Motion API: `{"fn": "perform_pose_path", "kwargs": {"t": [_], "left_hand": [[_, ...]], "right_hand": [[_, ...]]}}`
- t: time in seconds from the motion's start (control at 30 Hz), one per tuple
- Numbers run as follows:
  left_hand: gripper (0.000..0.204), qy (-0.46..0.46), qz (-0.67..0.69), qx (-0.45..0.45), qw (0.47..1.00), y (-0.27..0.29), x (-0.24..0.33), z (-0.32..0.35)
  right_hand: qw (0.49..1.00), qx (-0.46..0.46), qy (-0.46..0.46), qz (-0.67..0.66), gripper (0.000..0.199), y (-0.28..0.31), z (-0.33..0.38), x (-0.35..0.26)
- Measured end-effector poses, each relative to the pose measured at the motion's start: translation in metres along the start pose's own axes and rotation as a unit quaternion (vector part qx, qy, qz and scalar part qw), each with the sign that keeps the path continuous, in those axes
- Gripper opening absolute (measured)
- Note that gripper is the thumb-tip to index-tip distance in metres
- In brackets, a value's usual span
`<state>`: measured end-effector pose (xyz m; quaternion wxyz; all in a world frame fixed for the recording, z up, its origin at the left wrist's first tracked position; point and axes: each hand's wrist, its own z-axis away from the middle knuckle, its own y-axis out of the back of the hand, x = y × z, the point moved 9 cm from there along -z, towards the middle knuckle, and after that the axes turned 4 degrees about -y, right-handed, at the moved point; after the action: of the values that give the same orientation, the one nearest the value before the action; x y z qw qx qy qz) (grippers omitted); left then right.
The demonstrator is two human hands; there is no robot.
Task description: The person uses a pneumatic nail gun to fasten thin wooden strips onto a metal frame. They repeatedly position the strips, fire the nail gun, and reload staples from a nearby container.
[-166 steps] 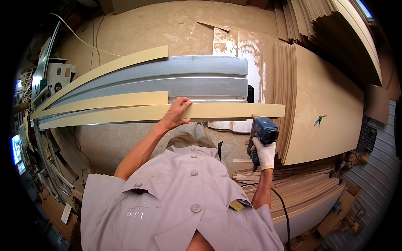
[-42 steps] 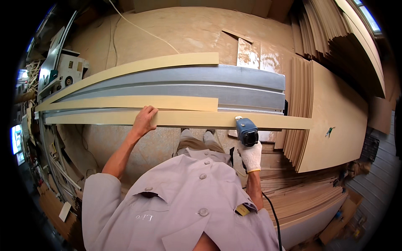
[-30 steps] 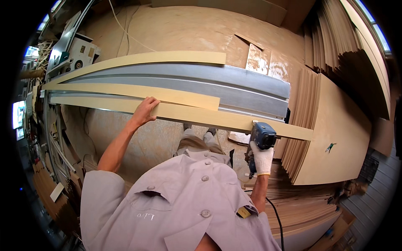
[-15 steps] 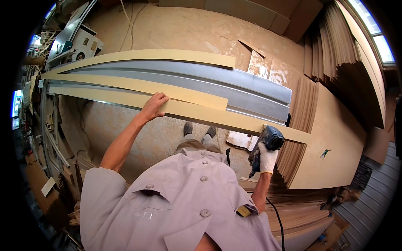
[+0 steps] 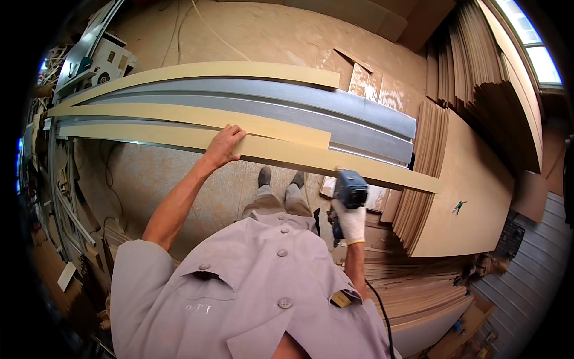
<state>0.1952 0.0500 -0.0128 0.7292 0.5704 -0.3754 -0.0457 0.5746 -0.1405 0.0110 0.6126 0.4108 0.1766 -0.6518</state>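
Observation:
My bare left hand (image 5: 226,144) grips the near edge of a long pale yellow wooden strip (image 5: 287,157), fingers over its top near the middle. My right hand (image 5: 349,219), in a white work glove, is closed around a blue corded power tool (image 5: 351,188), whose exact kind I cannot make out. The tool is slightly blurred, and its head meets the strip's near edge right of my left hand. A shorter pale strip (image 5: 179,112) lies just beyond, partly over the near one. Another strip (image 5: 257,70) lies along the far side of the grey metal bench (image 5: 376,137).
A stack of boards (image 5: 472,197) stands at the right, with small green-handled pliers (image 5: 459,207) on top. Brown panels (image 5: 460,72) lean behind it. The tool's black cord (image 5: 382,308) runs down past my right arm. A white machine (image 5: 110,57) stands at the far left.
My right hand has slid the power tool leftward along the strip's near edge, closer to my left hand. My left hand keeps its hold on the strip. The view has shifted slightly.

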Motion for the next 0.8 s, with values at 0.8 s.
{"fn": "perform_pose_path", "kwargs": {"t": [0.8], "left_hand": [[0.071,0.008,0.021,-0.014,1.000,0.004,0.002,0.001]], "right_hand": [[0.992,-0.008,0.111,0.064,0.021,-0.050,0.008,-0.031]]}}
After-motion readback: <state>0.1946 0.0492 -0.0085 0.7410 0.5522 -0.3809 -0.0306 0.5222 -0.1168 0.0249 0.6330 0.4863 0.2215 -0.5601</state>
